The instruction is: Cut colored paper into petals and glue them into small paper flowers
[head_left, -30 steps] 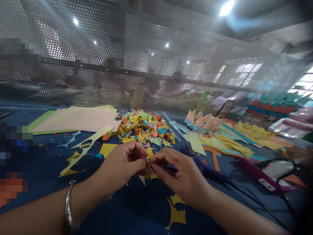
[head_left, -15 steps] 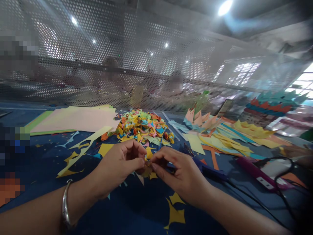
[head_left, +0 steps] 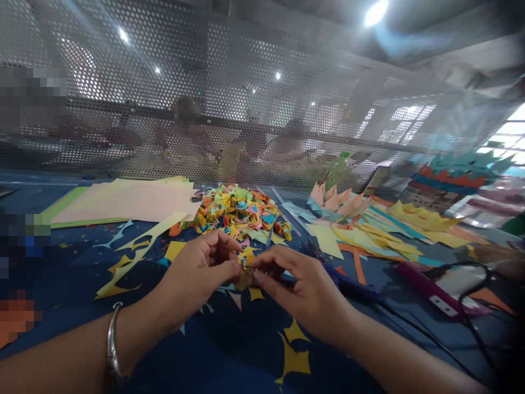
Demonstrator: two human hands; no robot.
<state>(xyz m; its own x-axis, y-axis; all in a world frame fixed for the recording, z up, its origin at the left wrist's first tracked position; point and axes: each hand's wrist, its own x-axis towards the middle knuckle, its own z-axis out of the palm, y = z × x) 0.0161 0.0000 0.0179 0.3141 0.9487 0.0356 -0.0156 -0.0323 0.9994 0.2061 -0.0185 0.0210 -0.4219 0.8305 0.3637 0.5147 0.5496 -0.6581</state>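
Observation:
My left hand (head_left: 203, 268) is closed in a pinch on a small yellow paper piece (head_left: 243, 278), partly hidden by the fingers. From the other side, my right hand (head_left: 289, 279) pinches the same piece between thumb and fingertips. Its exact shape is too small to make out. Beneath and beyond the hands lie yellow paper scraps (head_left: 256, 294) on the dark blue table. Right behind them rises a heap of many-coloured cut paper pieces (head_left: 235, 210). More yellow offcuts (head_left: 296, 358) rest nearer to me, below my right hand.
Stacked paper sheets (head_left: 127, 201) lie at the left, with a cut yellow strip (head_left: 143, 246) beside them. To the right are zigzag paper crowns (head_left: 338, 202), a blue corded tool (head_left: 356, 285) and a purple power strip (head_left: 435, 293). A perforated metal screen (head_left: 246, 115) closes off the back.
Both hands keep their pinch on the small yellow paper piece. My left hand has shifted slightly left and up, and the fingertips have moved a little on the piece.

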